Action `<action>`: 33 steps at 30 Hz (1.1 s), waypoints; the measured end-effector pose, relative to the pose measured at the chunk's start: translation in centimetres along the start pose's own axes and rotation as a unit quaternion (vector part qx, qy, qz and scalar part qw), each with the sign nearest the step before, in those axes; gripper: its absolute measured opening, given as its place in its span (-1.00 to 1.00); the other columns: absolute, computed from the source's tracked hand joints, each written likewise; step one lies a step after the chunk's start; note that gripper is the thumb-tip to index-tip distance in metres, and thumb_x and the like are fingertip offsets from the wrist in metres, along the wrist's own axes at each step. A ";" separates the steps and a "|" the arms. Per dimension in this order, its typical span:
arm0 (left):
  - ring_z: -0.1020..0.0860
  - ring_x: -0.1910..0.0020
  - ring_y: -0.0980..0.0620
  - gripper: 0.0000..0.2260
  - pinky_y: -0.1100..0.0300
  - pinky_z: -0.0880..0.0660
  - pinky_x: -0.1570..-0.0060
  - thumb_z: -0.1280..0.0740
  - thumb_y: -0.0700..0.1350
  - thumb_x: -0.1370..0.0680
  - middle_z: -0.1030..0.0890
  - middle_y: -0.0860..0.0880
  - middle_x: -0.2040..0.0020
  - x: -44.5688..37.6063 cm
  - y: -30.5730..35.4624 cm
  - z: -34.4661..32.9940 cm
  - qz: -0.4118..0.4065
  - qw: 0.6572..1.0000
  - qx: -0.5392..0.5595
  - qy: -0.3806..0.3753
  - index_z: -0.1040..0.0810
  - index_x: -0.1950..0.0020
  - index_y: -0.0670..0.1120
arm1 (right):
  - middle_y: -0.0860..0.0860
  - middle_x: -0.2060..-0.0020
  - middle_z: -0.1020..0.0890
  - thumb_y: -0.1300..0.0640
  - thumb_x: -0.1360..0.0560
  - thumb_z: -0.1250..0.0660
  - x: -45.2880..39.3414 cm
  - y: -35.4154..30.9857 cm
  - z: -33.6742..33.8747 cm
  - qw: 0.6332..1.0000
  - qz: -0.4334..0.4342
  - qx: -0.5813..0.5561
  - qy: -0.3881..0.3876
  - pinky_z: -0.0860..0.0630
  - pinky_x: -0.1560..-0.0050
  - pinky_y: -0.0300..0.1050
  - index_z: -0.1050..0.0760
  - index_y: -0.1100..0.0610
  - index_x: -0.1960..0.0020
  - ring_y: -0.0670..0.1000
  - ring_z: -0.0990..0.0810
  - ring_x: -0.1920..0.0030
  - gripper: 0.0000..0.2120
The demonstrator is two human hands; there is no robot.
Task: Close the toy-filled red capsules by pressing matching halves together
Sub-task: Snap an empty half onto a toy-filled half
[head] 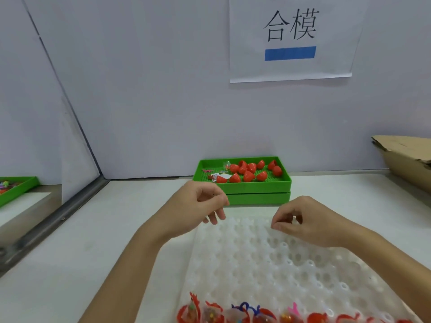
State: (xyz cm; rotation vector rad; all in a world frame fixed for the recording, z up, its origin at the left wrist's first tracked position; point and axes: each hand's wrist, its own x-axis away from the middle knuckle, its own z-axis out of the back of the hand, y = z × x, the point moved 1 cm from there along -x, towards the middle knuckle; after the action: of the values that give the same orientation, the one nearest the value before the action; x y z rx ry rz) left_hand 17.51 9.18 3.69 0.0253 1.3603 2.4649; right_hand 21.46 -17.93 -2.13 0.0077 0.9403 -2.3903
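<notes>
Several loose red capsule halves [248,176] lie in a green tray [256,185] at the back of the table. A white dimpled holder tray [279,264] lies in front of me. Along its near edge stand several open red capsule halves with toys [233,314] in them, partly cut off by the frame. My left hand [200,206] hovers above the holder's far left corner, fingers loosely curled, nothing in it. My right hand [303,220] hovers over the holder's far right part, fingers curled with thumb and fingertips close, holding nothing visible.
A second green tray [258,198] is stacked under the first. A cardboard box [405,159] sits at the right edge. Another green tray with coloured toys [14,190] is at far left behind a partition. A paper sign [291,38] hangs on the wall.
</notes>
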 end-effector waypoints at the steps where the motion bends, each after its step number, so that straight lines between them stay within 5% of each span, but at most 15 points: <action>1: -0.63 0.28 0.10 -0.85 0.28 -0.55 0.24 -0.32 -0.11 -0.62 -0.71 -0.02 0.22 0.2 0.2 0.2 0.010 0.998 -0.048 -0.035 -0.65 0.08 -0.07 | -0.20 0.30 -0.69 0.15 -0.51 -0.47 0.0 0.2 0.3 1.000 -0.001 0.010 0.005 -0.41 0.27 -0.43 -0.71 -0.05 0.18 -0.19 -0.58 0.29 -0.86; 6: -0.63 0.24 0.13 -0.91 0.25 -0.55 0.19 -0.39 -0.07 -0.58 -0.70 0.00 0.20 0.7 0.5 0.2 0.049 0.983 -0.115 -0.137 -0.67 0.09 -0.01 | -0.23 0.31 -0.67 0.16 -0.50 -0.46 0.2 1.9 1.9 0.998 -0.015 0.049 0.046 -0.41 0.26 -0.41 -0.70 -0.09 0.18 -0.18 -0.58 0.29 -0.83; 16: -0.63 0.07 0.15 -0.93 0.11 -0.60 -0.05 -0.47 -0.06 -0.51 -0.67 0.10 0.04 0.9 0.1 0.0 0.071 0.963 -0.172 -0.194 -0.68 0.01 0.05 | -0.22 0.17 -0.71 0.18 -0.51 -0.46 0.4 3.1 2.9 0.998 -0.031 0.021 0.042 -0.54 0.16 -0.32 -0.69 -0.14 0.10 -0.17 -0.66 0.15 -0.79; 24: -0.61 0.25 0.07 -0.90 0.20 -0.56 0.27 -0.32 0.06 -0.59 -0.58 0.03 0.08 -0.3 -1.8 -1.3 0.151 0.957 -0.242 -0.055 -0.49 0.04 0.05 | -0.32 0.08 -0.69 0.24 -0.49 -0.46 0.7 3.3 4.3 0.997 -0.033 0.016 0.065 -0.55 -0.10 -0.34 -0.68 -0.14 0.04 -0.25 -0.66 0.01 -0.74; 29: -0.62 0.42 0.05 -0.80 0.19 -0.59 0.32 -0.29 0.03 -0.60 -0.67 -0.10 0.21 -0.7 -3.4 -2.7 0.226 0.940 -0.255 -0.004 -0.46 0.05 -0.10 | -0.27 0.05 -0.66 0.07 -0.49 -0.47 0.9 3.6 5.0 0.993 -0.074 0.078 0.051 -0.49 -0.07 -0.23 -0.62 -0.25 0.00 -0.27 -0.59 -0.01 -0.79; 33: -0.58 0.54 0.10 -0.75 0.29 -0.51 0.43 -0.29 -0.05 -0.60 -0.67 -0.08 0.36 -0.8 -3.9 -3.2 0.249 0.949 -0.191 0.019 -0.60 0.09 -0.22 | -0.21 -0.04 -0.46 -0.11 -0.55 -0.36 0.7 3.6 4.5 0.971 -0.144 0.190 -0.011 -0.43 -0.20 -0.11 -0.46 -0.28 -0.17 -0.13 -0.51 -0.10 -0.78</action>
State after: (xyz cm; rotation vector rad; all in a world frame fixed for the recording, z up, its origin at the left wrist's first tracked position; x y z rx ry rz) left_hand 18.82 8.23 -1.13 0.2618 0.9464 3.1270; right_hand 23.60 -23.23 -1.18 -0.0102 0.4861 -2.8003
